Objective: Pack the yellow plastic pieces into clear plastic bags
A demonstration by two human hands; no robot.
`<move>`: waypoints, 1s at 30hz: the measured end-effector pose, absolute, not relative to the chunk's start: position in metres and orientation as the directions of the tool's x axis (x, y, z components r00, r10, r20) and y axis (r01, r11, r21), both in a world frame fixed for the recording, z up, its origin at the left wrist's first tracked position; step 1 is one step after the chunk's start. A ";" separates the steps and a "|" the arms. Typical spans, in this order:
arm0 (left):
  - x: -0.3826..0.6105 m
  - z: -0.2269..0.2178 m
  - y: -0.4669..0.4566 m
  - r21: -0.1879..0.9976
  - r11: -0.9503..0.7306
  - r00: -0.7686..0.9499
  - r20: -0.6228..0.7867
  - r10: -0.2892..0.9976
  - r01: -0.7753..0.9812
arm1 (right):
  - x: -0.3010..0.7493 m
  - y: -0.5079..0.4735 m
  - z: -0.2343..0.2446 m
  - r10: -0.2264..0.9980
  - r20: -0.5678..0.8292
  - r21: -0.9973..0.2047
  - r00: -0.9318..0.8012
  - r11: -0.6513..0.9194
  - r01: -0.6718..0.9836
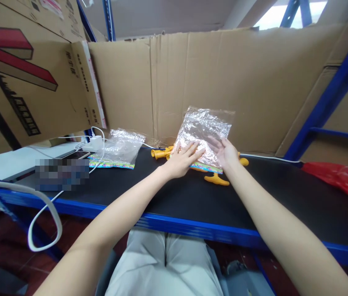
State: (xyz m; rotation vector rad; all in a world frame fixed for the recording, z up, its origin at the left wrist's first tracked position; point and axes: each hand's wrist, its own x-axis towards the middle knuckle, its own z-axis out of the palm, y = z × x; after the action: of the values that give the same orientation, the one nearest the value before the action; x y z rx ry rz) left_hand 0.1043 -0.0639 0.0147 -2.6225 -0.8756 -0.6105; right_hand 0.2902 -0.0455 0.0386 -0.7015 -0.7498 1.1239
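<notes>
A clear crinkled plastic bag with a colourful printed strip along its lower edge stands tilted against the cardboard wall on the black shelf. My left hand lies on its lower left part with fingers stretched out. My right hand rests on its lower right part, fingers also spread. Yellow plastic toy parts lie under and beside the bag, partly hidden by it and by my hands.
A second clear bag with the same colourful strip lies to the left. A white charger and cable sit beyond it. A red plastic bag lies at the right. Cardboard sheets wall the back; a blue rack frame edges the shelf.
</notes>
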 end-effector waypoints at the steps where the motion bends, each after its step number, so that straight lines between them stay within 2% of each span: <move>1: 0.106 0.016 -0.064 -0.210 -0.744 0.731 0.474 0.490 0.635 | 0.290 -0.045 0.039 0.956 0.175 -0.802 0.237 0.278 -0.528; 4: 0.102 0.028 -0.059 -0.301 -0.648 0.694 0.504 0.514 0.699 | 0.287 -0.046 0.041 0.961 0.196 -0.795 0.196 0.273 -0.542; 8: 0.065 0.044 -0.048 -0.316 -0.501 0.591 0.482 0.647 0.806 | 0.285 -0.046 0.039 0.964 0.214 -0.815 0.156 0.264 -0.516; 13: -0.018 0.031 -0.031 -0.284 -0.264 0.355 0.345 0.869 0.922 | 0.288 -0.044 0.032 0.969 0.199 -0.885 0.150 0.243 -0.398; 18: -0.090 0.006 -0.016 -0.266 -0.107 0.145 0.128 0.981 0.958 | 0.288 -0.042 0.028 0.969 0.183 -0.929 0.165 0.225 -0.294; 21: -0.115 0.000 -0.008 -0.261 0.003 0.015 0.065 0.998 0.965 | 0.290 -0.040 0.026 0.967 0.188 -0.959 0.174 0.219 -0.181; 24: -0.129 -0.002 0.000 -0.244 0.073 -0.058 0.069 0.996 0.967 | 0.296 -0.037 0.026 0.946 0.249 -0.967 0.207 0.232 0.102; 26: -0.132 -0.001 0.007 -0.241 0.087 -0.074 0.059 0.995 0.967 | 0.303 -0.037 0.029 0.915 0.335 -0.880 0.224 0.220 0.420; 28: -0.133 0.001 0.016 -0.239 0.088 -0.090 0.002 0.996 0.967 | 0.310 -0.038 0.032 0.896 0.402 -0.667 0.188 0.146 0.731; 30: -0.131 0.007 0.024 -0.239 0.114 -0.134 -0.070 0.989 0.964 | 0.316 -0.040 0.034 0.918 0.376 -0.415 0.128 0.044 0.909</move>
State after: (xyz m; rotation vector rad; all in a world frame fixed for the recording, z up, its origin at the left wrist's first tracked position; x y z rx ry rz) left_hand -0.1312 0.0241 0.0073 -1.9940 -2.2622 0.3446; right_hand 0.3165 -0.0397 0.0337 -1.8421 -1.7594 0.0208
